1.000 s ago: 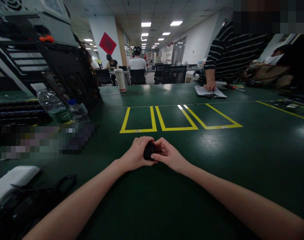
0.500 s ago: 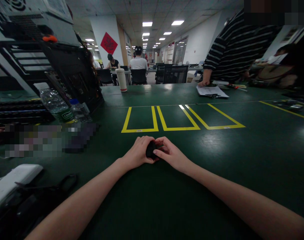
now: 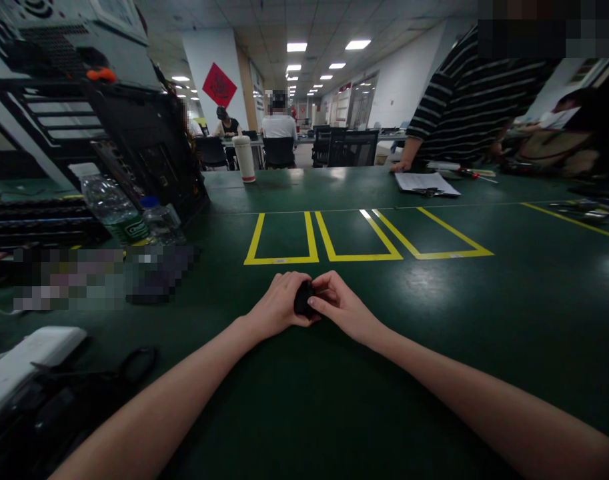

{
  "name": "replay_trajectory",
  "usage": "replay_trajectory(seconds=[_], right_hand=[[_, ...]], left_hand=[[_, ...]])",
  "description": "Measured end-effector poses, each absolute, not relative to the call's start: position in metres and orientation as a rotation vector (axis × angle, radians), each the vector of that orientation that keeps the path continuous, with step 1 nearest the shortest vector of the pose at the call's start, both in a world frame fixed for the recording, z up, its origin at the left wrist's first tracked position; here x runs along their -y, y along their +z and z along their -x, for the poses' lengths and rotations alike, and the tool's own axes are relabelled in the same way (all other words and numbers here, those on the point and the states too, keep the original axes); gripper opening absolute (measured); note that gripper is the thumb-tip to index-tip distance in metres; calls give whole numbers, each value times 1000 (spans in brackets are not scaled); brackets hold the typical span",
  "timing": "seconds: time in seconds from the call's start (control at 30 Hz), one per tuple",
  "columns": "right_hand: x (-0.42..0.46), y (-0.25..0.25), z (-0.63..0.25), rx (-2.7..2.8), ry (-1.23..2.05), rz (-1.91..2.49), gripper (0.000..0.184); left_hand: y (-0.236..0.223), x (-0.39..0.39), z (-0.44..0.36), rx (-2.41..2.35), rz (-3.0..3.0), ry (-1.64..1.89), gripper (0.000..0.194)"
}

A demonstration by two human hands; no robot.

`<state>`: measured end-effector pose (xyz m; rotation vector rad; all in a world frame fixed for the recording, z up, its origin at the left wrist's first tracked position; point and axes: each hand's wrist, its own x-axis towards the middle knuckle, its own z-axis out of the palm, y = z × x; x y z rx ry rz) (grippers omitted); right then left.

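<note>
A small, dark, rounded object [image 3: 303, 300] is held between my hands, just above or on the green table [image 3: 304, 387]; its kind cannot be made out. My left hand [image 3: 280, 301] wraps round it from the left, fingers over the top and thumb beneath. From the right, my right hand [image 3: 341, 305] pinches its side with thumb and bent fingers. Part of the object is hidden by the fingers. Just beyond my hands, yellow tape [image 3: 282, 261] marks three open-ended shapes on the table.
At the left stand a large plastic bottle [image 3: 109, 203], a smaller blue-capped bottle [image 3: 159, 223] and computer hardware [image 3: 149, 153]. A white power strip [image 3: 34, 360] and black cables [image 3: 84, 393] lie nearer. Farther off are a white cup [image 3: 244, 160], a clipboard [image 3: 427, 184] and a person in stripes [image 3: 474, 107].
My hands keep their grip on the dark object, almost unmoved. The view has shifted very slightly. The striped person's hand has moved a little to the left by the clipboard.
</note>
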<state>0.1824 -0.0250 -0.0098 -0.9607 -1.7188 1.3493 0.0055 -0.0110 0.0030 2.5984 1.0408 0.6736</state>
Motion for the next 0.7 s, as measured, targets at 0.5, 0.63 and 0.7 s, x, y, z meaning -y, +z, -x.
replay_trajectory(seconds=[0.5,0.63,0.7], right_hand=[[28,-8,-182,1742,1358,891,12],[24,-13,-180,1721,1330,950,21],[23,-12,-181,1745,1317,994,24]], left_hand=[[-5,8,-6,-1079,-2625,756,58],[-3,9,-6,-1048,-2617,717,55],[0,10,-6,-1042,-2606,696,54]])
